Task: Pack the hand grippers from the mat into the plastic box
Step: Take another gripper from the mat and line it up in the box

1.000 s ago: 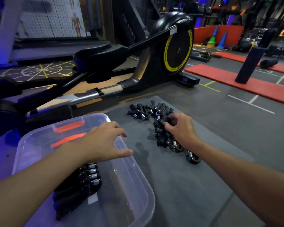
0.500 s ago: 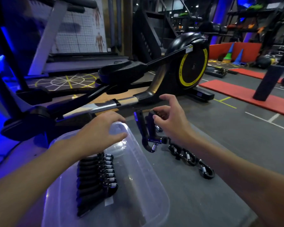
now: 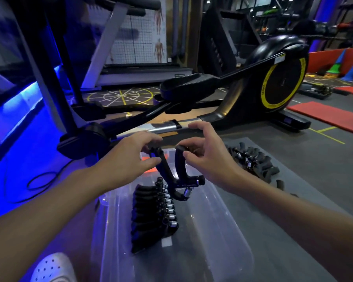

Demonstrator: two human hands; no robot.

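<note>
Elliptical point(image 3: 273, 82) is standing beyond the box point(image 3: 222, 237); a white shoe point(image 3: 51, 267) is showing at the box's near left corner. The left forearm is covering the box's left edge.

Left hand point(image 3: 128, 157) is pinching one handle tip of a gripper point(image 3: 171, 176) and right hand point(image 3: 208, 157) is pinching the other. The gripper is hanging spring-down over the box's far half.

A row point(image 3: 151, 216) of grippers is lying side by side in the box's left part. A pile point(image 3: 251, 159) is lying on the mat point(image 3: 306, 192), right of the box.
</note>
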